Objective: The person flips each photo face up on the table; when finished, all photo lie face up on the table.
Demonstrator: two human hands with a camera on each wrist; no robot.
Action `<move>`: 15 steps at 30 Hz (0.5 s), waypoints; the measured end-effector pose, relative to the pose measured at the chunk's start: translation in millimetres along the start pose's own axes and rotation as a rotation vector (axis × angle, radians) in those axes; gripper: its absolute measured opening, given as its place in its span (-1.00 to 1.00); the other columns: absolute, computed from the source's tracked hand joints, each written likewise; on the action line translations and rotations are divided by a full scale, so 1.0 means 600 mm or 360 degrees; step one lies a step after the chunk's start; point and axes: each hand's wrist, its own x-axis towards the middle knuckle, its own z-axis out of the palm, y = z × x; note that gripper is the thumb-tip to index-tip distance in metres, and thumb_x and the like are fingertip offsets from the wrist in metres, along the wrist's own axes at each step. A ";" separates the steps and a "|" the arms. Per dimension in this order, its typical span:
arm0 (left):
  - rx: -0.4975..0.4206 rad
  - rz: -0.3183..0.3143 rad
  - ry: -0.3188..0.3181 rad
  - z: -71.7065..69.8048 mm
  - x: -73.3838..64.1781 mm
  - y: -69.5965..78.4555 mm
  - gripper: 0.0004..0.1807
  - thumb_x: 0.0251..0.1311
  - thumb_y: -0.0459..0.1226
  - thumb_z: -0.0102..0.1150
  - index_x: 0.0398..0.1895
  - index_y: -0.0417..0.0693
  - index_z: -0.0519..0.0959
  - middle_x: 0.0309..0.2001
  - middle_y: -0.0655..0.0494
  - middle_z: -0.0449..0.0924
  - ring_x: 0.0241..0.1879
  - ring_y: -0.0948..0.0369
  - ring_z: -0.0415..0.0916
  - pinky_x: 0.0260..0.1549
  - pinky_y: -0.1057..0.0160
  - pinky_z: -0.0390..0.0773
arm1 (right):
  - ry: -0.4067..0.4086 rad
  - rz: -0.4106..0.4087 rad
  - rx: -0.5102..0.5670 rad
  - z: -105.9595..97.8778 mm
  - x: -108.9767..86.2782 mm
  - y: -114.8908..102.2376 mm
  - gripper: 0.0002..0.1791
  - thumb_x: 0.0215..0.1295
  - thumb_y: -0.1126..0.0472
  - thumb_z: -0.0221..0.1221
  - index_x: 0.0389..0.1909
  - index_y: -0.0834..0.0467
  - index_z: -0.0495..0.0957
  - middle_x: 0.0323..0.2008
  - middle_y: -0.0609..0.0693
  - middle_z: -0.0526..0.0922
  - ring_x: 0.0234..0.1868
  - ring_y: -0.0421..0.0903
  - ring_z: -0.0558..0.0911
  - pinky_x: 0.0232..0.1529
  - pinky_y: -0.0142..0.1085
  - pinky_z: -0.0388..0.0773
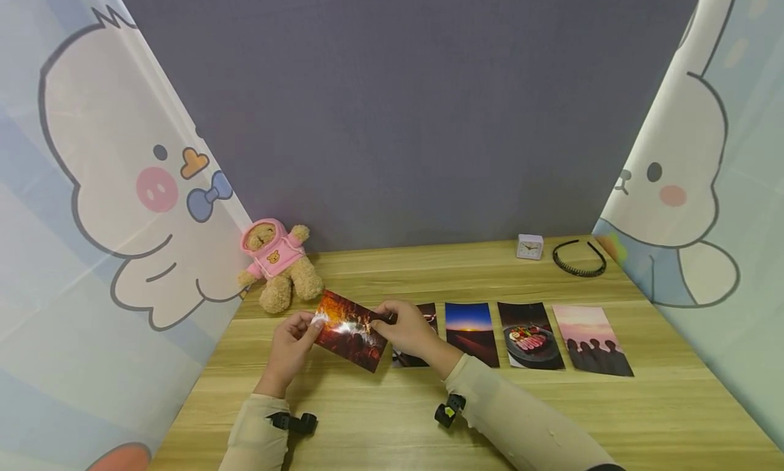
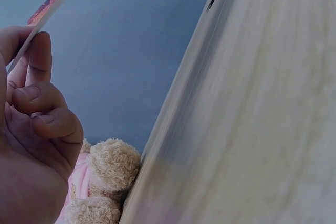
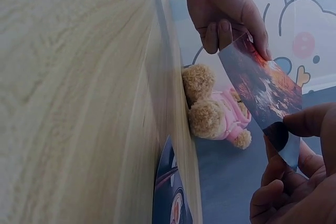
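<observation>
A glossy photo (image 1: 349, 330) with red, orange and dark tones is held up between both hands, tilted above the table. My left hand (image 1: 291, 345) pinches its left edge between thumb and fingers. The right hand (image 1: 409, 328) pinches the opposite edge, thumb on the picture side. In the right wrist view the photo (image 3: 262, 85) bends slightly between the two grips. Beneath the right hand and forearm lies a dark photo (image 1: 429, 313), partly covered. To its right are a sunset photo (image 1: 470, 331), a food photo (image 1: 530, 336) and a pink-sky photo with silhouettes (image 1: 591, 342).
A teddy bear in a pink hoodie (image 1: 278, 263) sits at the back left of the wooden table (image 1: 367, 423). At the back right stand a small white clock (image 1: 529, 247) and a black headband (image 1: 578, 270). A grey panel (image 1: 416, 117) rises behind the table.
</observation>
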 end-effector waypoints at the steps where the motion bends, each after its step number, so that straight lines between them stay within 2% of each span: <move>1: 0.0008 -0.0002 -0.0002 0.000 0.000 0.000 -0.87 0.49 -0.39 0.22 -0.14 -0.37 0.60 -0.53 0.17 0.50 -0.60 0.33 0.31 -0.62 0.29 0.36 | -0.0002 -0.0005 0.0008 0.000 0.000 0.001 -0.91 0.49 0.05 0.30 -0.08 -0.14 0.70 0.01 -0.18 0.67 -0.22 -0.16 0.57 -0.22 -0.14 0.50; 6: 0.0010 -0.0004 -0.0010 0.000 0.000 0.003 -0.86 0.48 -0.41 0.21 -0.09 -0.40 0.60 -0.52 0.17 0.52 -0.60 0.33 0.31 -0.62 0.29 0.35 | -0.0015 -0.0026 0.0044 0.000 0.000 0.002 -0.95 0.49 0.07 0.30 -0.13 -0.16 0.70 -0.14 -0.22 0.63 -0.36 -0.11 0.55 -0.34 -0.18 0.51; 15: -0.0025 -0.0003 -0.0023 -0.001 0.000 0.001 -0.86 0.49 -0.42 0.20 -0.07 -0.41 0.58 -0.49 0.20 0.56 -0.58 0.37 0.32 -0.60 0.32 0.35 | 0.0002 -0.0049 0.0060 0.000 0.001 0.004 -0.95 0.46 0.07 0.34 -0.14 -0.15 0.69 -0.20 -0.22 0.63 -0.28 -0.12 0.56 -0.23 -0.16 0.53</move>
